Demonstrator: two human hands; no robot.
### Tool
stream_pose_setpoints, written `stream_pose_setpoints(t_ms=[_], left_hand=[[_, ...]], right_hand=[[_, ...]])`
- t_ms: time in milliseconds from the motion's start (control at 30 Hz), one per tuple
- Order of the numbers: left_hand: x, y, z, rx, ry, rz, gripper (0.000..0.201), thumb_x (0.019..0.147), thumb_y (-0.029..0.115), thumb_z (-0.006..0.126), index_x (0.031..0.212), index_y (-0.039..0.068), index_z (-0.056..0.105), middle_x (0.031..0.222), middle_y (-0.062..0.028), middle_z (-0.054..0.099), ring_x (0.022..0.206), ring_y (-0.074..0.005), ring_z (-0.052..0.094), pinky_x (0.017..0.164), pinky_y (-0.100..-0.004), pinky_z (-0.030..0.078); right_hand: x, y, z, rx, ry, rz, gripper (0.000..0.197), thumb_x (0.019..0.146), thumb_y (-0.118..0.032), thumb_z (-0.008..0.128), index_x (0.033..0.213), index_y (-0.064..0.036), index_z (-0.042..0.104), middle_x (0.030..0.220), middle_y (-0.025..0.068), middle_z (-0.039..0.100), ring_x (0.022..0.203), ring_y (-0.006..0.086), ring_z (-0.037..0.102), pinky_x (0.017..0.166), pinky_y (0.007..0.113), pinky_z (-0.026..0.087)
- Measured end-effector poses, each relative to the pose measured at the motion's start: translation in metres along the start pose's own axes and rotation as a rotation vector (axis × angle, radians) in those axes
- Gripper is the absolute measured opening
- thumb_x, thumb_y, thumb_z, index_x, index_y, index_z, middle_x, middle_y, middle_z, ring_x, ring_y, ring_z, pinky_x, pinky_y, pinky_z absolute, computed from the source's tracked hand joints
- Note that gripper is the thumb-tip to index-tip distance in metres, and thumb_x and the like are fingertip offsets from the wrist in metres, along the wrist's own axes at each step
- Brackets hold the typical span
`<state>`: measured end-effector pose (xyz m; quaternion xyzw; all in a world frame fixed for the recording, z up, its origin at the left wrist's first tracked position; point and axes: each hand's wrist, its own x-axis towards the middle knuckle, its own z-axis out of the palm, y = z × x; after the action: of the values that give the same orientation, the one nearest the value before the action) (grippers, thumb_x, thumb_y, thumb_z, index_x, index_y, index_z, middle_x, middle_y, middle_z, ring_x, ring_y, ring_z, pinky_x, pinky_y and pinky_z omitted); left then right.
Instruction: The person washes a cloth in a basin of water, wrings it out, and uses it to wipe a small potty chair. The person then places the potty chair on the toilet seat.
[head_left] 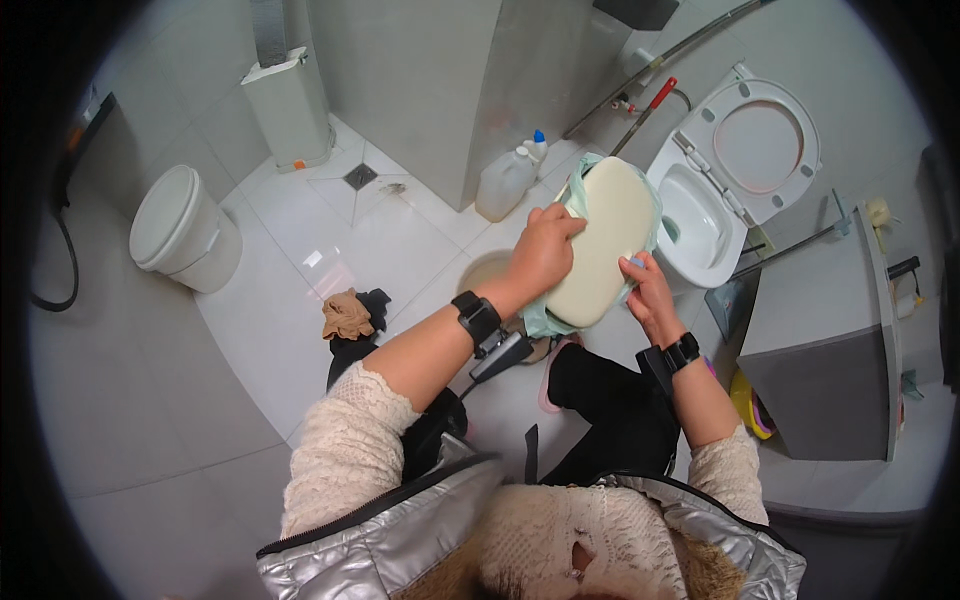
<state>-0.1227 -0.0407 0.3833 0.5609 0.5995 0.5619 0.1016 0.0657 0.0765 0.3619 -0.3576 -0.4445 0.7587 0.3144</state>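
In front of me I hold a cream lid (pixel 608 225), long with rounded corners, seemingly of a trash bin. A pale green plastic bag (pixel 545 322) sticks out around its edge, and the bin's body is mostly hidden beneath. My left hand (pixel 545 250) is closed on the left edge, its fingertips lying on the lid beside the bag. At the lower right edge my right hand (pixel 650 290) is closed, thumb on top by a small bluish piece. The fingers under that edge are hidden.
A toilet (pixel 695 225) with raised lid stands at the right, near a grey-sided cabinet (pixel 820 400). Plastic bottles (pixel 505 183) stand by the wall corner. At the left are a white lidded bucket (pixel 190 235), a slim white bin (pixel 290 110) and crumpled cloth (pixel 348 314) on the floor.
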Motion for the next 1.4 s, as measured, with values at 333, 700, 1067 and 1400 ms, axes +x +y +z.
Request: stream_pose_setpoints(t_ms=[333,700,1067,1400], left_hand=[[0.016,-0.034,0.021,0.0,0.032,-0.05,0.029,0.074,-0.007,0.049,0.097,0.003,0.066,0.091,-0.0122,0.055,0.091,-0.0308,0.049,0.082,-0.0357,0.041],[0.077,-0.125,0.071,-0.051,-0.045,-0.068,0.041,0.074,-0.006,0.05,0.113,0.002,0.059,0.104,-0.013,0.049,0.101,-0.0314,0.042,0.09,-0.0353,0.038],[0.12,-0.245,0.135,-0.114,-0.012,-0.143,0.048,0.07,-0.008,0.052,0.117,0.001,0.055,0.107,-0.0119,0.046,0.102,-0.0301,0.04,0.091,-0.0347,0.037],[0.119,-0.312,0.156,-0.011,-0.021,-0.177,0.048,0.067,-0.01,0.051,0.113,0.0,0.058,0.105,-0.012,0.047,0.101,-0.0309,0.04,0.09,-0.0355,0.037]], right_hand=[[0.044,0.006,-0.011,-0.001,0.036,0.028,0.015,0.082,-0.002,0.062,0.093,-0.0043,0.053,0.094,0.0079,0.06,0.088,0.0189,0.059,0.08,0.032,0.049],[0.16,-0.002,-0.046,-0.065,0.121,0.028,0.013,0.082,-0.001,0.062,0.089,-0.0052,0.051,0.091,0.0073,0.06,0.085,0.0187,0.06,0.076,0.031,0.051],[0.274,0.036,-0.077,-0.133,0.248,0.082,0.019,0.082,0.0,0.062,0.077,-0.0089,0.046,0.08,0.0032,0.057,0.077,0.0151,0.057,0.076,0.031,0.048],[0.325,0.094,-0.088,-0.052,0.292,0.154,0.018,0.082,0.001,0.061,0.08,-0.0072,0.046,0.086,0.005,0.057,0.082,0.0173,0.056,0.079,0.032,0.047]])
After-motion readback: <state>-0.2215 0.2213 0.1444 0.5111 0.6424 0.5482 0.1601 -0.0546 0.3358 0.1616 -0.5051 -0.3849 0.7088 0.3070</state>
